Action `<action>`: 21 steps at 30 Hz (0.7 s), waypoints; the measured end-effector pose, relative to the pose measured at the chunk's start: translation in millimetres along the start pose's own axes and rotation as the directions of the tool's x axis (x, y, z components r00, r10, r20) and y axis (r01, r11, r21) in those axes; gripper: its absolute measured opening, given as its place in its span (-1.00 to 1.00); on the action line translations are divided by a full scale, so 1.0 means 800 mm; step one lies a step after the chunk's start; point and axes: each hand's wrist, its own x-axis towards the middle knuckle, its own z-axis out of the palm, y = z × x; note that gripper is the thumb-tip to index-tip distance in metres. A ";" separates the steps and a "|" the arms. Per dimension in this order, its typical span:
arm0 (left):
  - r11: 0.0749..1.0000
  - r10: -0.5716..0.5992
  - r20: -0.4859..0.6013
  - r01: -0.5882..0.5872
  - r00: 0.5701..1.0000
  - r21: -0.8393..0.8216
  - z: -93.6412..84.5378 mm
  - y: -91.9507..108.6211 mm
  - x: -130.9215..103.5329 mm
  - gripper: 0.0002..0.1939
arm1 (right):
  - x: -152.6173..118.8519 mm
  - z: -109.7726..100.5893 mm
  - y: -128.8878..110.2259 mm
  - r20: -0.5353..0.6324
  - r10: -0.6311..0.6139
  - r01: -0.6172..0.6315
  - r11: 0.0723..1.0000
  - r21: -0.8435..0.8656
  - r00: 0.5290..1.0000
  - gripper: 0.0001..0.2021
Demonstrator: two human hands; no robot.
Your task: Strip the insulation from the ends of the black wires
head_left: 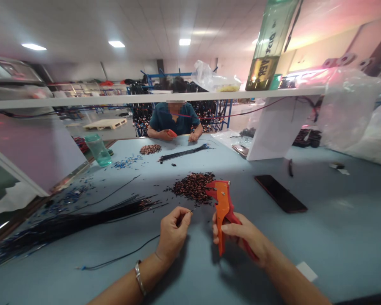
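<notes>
My left hand [174, 231] pinches a thin black wire [123, 255] close to one end; the wire trails left over the table to a blue-tipped end. In my right hand [238, 233] is an orange and red wire stripper [222, 199], its head up and pointing left. Behind the tool's head lies a pile of small dark and copper-coloured pieces [192, 186]. A long bundle of black wires [92, 218] rests on the left side, with bare copper-coloured ends toward the middle.
Across the table [330, 220] sits a person [174, 118] holding a red tool, beside another wire bundle [184, 152]. A phone [281, 193] lies right. A green bottle [98, 150] stands left; a shelf [114, 100] spans overhead, with another bottle [269, 46] on it.
</notes>
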 end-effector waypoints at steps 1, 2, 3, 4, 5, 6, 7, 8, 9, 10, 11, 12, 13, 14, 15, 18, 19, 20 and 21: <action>1.000 0.004 0.004 -0.004 1.000 -0.002 0.000 -0.001 0.000 -0.74 | 0.000 0.002 0.000 -0.006 -0.024 0.024 0.998 -0.064 1.000 -0.66; 1.000 0.011 0.006 -0.011 1.000 -0.003 0.000 -0.001 0.001 -0.74 | -0.001 0.003 0.000 -0.018 -0.057 0.054 0.989 -0.139 0.998 -0.67; 1.000 0.020 0.008 -0.020 1.000 -0.004 0.001 -0.002 0.001 -0.74 | -0.001 0.004 0.000 -0.037 -0.101 0.091 0.972 -0.218 0.994 -0.69; 1.000 0.031 0.010 -0.031 0.999 -0.004 0.001 -0.003 0.001 -0.75 | -0.001 0.004 0.000 -0.056 -0.150 0.127 0.947 -0.295 0.987 -0.71; 0.999 0.045 0.012 -0.045 0.999 -0.004 0.001 -0.004 0.000 -0.75 | -0.001 0.004 0.000 -0.076 -0.200 0.160 0.918 -0.362 0.977 -0.73; 0.998 0.061 0.016 -0.061 0.998 -0.004 0.001 -0.005 0.000 -0.76 | -0.001 0.004 0.000 -0.097 -0.243 0.183 0.892 -0.413 0.965 -0.75; 0.997 0.081 0.022 -0.081 0.996 -0.004 0.001 -0.005 -0.001 -0.77 | -0.001 0.004 0.000 -0.117 -0.274 0.196 0.873 -0.446 0.955 -0.75; 0.995 0.101 0.029 -0.101 0.994 -0.004 0.002 -0.005 -0.003 -0.78 | -0.001 0.003 0.000 -0.132 -0.292 0.203 0.865 -0.458 0.947 -0.74; 0.993 0.121 0.039 -0.121 0.992 -0.009 0.002 -0.005 -0.005 -0.80 | -0.001 0.003 -0.001 -0.144 -0.295 0.202 0.868 -0.453 0.945 -0.72; 0.989 0.147 0.050 -0.147 0.988 -0.009 0.002 -0.005 -0.007 -0.82 | -0.001 0.003 -0.001 -0.155 -0.285 0.194 0.879 -0.436 0.946 -0.69; 0.982 0.187 0.064 -0.188 0.980 0.000 0.001 -0.004 -0.009 -0.83 | -0.001 0.003 -0.002 -0.168 -0.274 0.183 0.890 -0.418 0.947 -0.67; 0.969 0.244 0.078 -0.246 0.967 0.017 0.001 -0.003 -0.011 -0.85 | -0.001 0.003 -0.003 -0.181 -0.267 0.172 0.893 -0.417 0.946 -0.67; 0.948 0.311 0.089 -0.316 0.946 0.039 0.001 -0.002 -0.013 -0.86 | -0.001 0.002 -0.003 -0.199 -0.276 0.163 0.878 -0.450 0.940 -0.69; 0.919 0.384 0.096 -0.390 0.919 0.062 0.001 -0.002 -0.014 -0.86 | 0.000 0.002 -0.004 -0.218 -0.297 0.147 0.841 -0.520 0.929 -0.71; 0.884 0.451 0.099 -0.459 0.887 0.086 0.000 -0.001 -0.014 -0.86 | 0.000 0.001 -0.004 -0.234 -0.332 0.125 0.778 -0.616 0.914 -0.74; 0.812 0.560 0.099 -0.569 0.822 0.131 -0.001 0.001 -0.014 -0.86 | 0.002 -0.003 -0.002 -0.215 -0.462 0.025 0.460 -0.888 0.860 -0.67; 0.797 0.577 0.107 -0.587 0.809 0.142 -0.001 0.001 -0.014 -0.86 | 0.002 -0.004 -0.001 -0.185 -0.492 -0.008 0.341 -0.940 0.851 -0.62; 0.782 0.593 0.114 -0.604 0.797 0.152 -0.001 0.001 -0.015 -0.86 | 0.003 -0.005 0.001 -0.145 -0.504 -0.031 0.227 -0.973 0.852 -0.57; 0.768 0.608 0.121 -0.620 0.785 0.161 -0.002 0.002 -0.015 -0.86 | 0.003 -0.006 0.003 -0.099 -0.495 -0.041 0.125 -0.991 0.863 -0.54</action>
